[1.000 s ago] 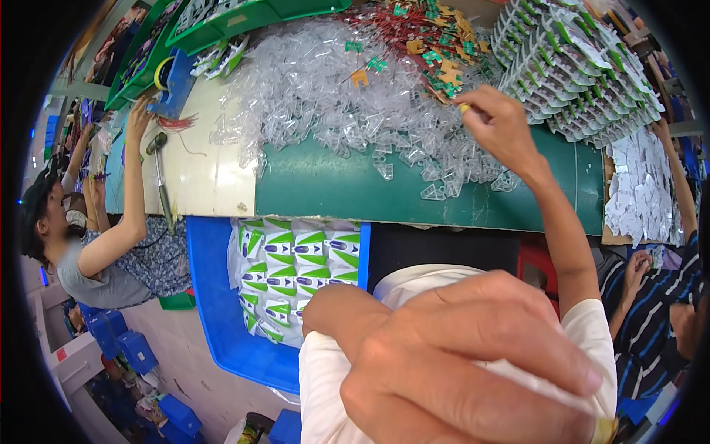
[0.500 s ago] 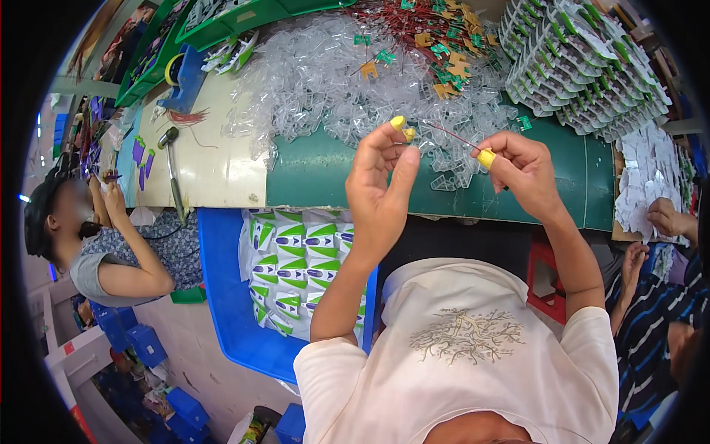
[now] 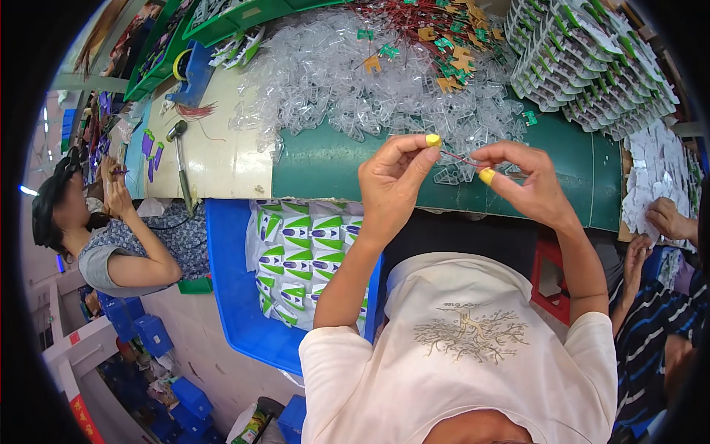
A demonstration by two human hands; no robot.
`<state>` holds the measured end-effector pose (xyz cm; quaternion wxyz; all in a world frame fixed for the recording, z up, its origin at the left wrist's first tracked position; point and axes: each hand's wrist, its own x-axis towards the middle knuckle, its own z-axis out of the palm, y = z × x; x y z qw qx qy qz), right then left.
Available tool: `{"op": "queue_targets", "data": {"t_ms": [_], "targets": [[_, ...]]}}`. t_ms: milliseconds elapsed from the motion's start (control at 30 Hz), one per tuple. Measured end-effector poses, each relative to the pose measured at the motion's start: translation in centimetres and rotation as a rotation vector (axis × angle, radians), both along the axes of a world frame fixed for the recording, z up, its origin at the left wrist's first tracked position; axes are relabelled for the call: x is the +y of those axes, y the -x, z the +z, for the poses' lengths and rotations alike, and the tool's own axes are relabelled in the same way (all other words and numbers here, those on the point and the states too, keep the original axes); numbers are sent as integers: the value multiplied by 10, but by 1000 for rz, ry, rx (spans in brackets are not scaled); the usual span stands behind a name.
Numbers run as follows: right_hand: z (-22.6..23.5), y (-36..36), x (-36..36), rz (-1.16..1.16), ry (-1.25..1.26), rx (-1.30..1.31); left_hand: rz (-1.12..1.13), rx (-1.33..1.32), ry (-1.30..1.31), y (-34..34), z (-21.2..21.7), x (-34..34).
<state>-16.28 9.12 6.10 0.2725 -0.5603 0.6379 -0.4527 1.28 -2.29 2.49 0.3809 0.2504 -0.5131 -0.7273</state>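
Both my hands are raised over the green mat [image 3: 325, 166] at the table's near edge. My left hand [image 3: 390, 181] and my right hand [image 3: 521, 181] each pinch one end of a thin red wire piece [image 3: 460, 157] stretched between them. Yellow finger caps cover a fingertip on each hand. Just behind the hands lies a big heap of clear plastic blister shells [image 3: 355, 78]. Beyond that heap sits a tangle of red wires with green and orange tags [image 3: 433, 29].
A blue bin [image 3: 229, 296] of green-and-white packaged cards stands at my left knee. Stacked packaged cards [image 3: 592, 63] fill the table's far right. One person sits working at the left [image 3: 111, 244], another person's hands are at the right edge [image 3: 665, 222]. A hammer [image 3: 180, 159] lies on the cream table part.
A second ago my right hand reached into the far pile while my left was close to the camera. Since then both hands have come together near the table edge, holding the wire between them.
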Motion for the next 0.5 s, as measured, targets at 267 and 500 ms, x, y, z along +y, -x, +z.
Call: {"op": "queue_targets", "data": {"t_ms": [267,500], "targets": [[3,-27,-31,-101,-16,-71,117,-5,94,2,2,5],[2,-29,-34,-20,157,183,78,-53,179,1,-16,9]]}}
